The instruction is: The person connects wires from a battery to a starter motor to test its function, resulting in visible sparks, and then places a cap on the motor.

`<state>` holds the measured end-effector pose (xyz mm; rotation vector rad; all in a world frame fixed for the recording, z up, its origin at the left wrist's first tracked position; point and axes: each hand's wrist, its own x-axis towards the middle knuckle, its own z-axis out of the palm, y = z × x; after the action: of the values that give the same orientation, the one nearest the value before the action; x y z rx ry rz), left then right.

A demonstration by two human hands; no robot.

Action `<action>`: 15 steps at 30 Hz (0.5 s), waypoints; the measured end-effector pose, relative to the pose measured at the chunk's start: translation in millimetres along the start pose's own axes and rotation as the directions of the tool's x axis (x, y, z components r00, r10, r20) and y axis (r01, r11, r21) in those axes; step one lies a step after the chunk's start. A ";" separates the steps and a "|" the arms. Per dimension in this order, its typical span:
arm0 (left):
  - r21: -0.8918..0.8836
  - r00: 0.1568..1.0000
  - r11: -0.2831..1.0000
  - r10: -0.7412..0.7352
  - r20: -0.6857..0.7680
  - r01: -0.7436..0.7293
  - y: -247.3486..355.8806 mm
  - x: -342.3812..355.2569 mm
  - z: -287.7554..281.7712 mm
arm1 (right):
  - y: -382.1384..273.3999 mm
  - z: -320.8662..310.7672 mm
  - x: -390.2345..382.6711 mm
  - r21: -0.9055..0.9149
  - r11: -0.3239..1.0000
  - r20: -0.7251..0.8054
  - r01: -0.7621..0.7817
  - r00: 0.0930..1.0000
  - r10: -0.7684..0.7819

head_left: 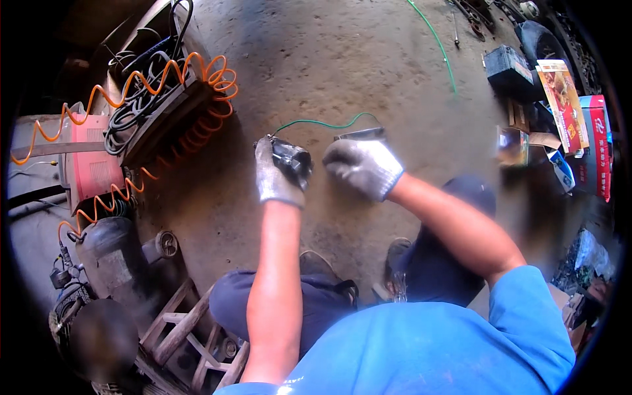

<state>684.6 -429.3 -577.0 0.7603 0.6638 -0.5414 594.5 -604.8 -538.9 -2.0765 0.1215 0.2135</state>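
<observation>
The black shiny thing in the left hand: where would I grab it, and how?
Grip the black thing by its right side, probably, coming from the right: that side is bare, while the left hand covers its left and the green wire leaves near its far end.

1. moderate, fairly even light; the floor [316,59] looks palest at the far middle.
2. the far left sinks into shadow.
3. whitish highlights on the right hand [365,168]; small glints on the dark piece [294,160] in the left hand [271,176].
4. heavy blur over a round dark shape [103,339], near left.
5. fisheye distortion bends edges toward the rim; the corners are black.
</observation>
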 end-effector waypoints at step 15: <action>0.353 0.979 0.922 0.194 -0.064 -0.160 -25.6 8.1 -5.3 | 13.1 2.3 7.0 0.125 0.992 0.018 -0.030 0.999 0.028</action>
<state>671.4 -442.6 -597.0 1.1742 0.5883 -0.4610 598.8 -609.3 -552.5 -1.9482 0.1513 0.2349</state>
